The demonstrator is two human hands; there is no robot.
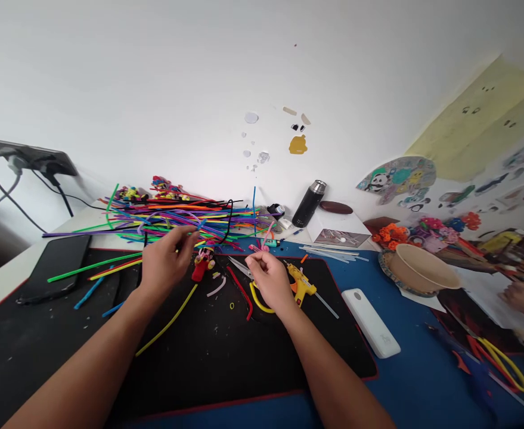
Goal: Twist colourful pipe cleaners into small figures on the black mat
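Note:
Near the pile of coloured pipe cleaners (190,217), my left hand (171,253) is closed, with a short blue piece (201,224) showing at its fingertips. My right hand (268,279) has thumb and forefinger pinched together; what they hold, if anything, is too small to tell. Silver scissor blades (240,266) lie beside its fingertips, and a yellow curved piece (260,298) is partly under the hand. Between my hands sits a small red figure (200,268). A red pipe cleaner (241,292) and a pale bent piece (217,287) lie on the black mat (217,369).
A yellow glue gun (303,285) lies right of my right hand, near a white power bank (371,323). Behind stands a black bottle (309,204). A bowl (425,268), yellow-handled scissors (505,360) and another person's hand (523,300) are at right. A phone (58,269) lies left.

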